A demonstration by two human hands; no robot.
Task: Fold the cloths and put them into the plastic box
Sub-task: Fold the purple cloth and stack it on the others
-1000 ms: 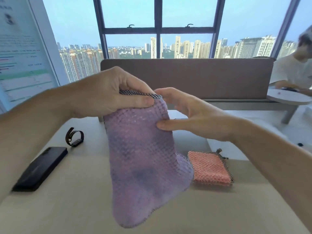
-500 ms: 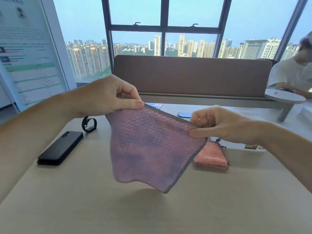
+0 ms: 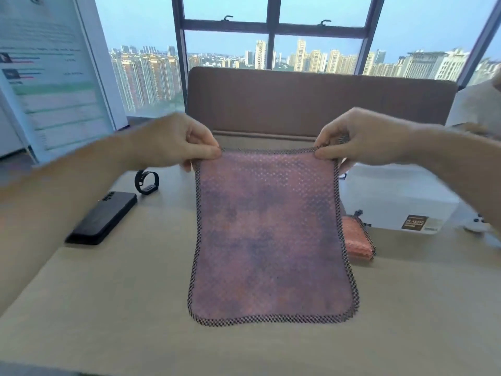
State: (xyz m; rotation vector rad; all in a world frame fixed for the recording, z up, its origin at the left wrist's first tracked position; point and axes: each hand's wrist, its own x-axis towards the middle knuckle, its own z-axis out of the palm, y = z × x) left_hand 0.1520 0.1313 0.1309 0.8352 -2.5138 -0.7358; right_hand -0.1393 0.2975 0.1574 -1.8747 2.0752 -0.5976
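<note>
Purple cloth (image 3: pixel 267 234) now spread flat, hands moved apart, pinching top corners.

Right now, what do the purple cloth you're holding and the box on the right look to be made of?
The purple cloth: soft textile, probably microfibre, matte; raised dotted weave, checked stitched edging, and it hangs limp. The plastic box: translucent whitish plastic, smooth with a slight sheen; its label reads PLASTIC.
</note>
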